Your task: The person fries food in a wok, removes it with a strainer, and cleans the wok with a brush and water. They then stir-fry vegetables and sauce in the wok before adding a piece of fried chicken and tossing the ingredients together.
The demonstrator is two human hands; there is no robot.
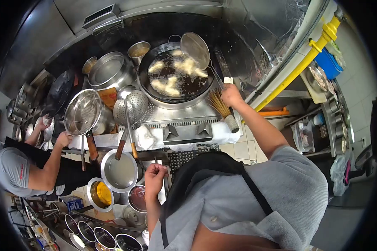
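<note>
Right hand (231,95) grasps the skimmer (194,49), left hand (156,175) loosely clenched, nothing visible inside: lower gently, don't splash that oil (192,86)!

Steel stovetop (171,113), black wok (144,79), steel pot (125,77), white cloth (144,137)

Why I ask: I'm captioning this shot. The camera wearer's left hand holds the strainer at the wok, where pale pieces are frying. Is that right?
Not quite: the head view shows the wearer's right hand holding that strainer; the left hand is curled, away from it. Pale pieces are indeed frying in the wok.
</note>
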